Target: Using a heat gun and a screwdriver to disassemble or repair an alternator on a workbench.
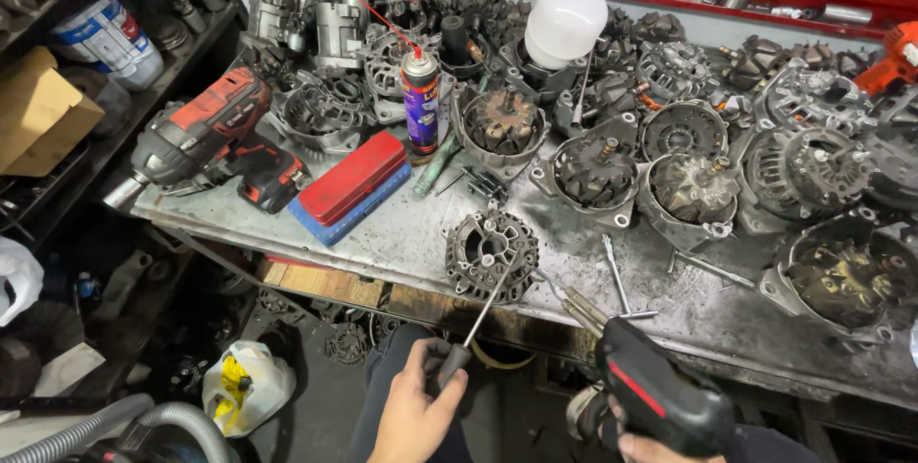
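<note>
Gripping a screwdriver [475, 325] in your left hand [418, 407], you touch its tip to the round metal housing [491, 253] at the table [402, 233] edge, while your right hand [639, 442] clasps a black-and-red power tool [660, 392].

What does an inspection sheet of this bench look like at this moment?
Surface: metal workbench, greasy and scratched.
Job's things: alternator housing near the front edge; screwdriver tip on it.
Clutter: many alternator parts, impact wrench, red case, spray can, white bulb.
Grips: left hand holds the screwdriver; right hand holds a black power tool.
Cables: nothing seen.
Surroundings: shelves left, grey hose below.
</note>
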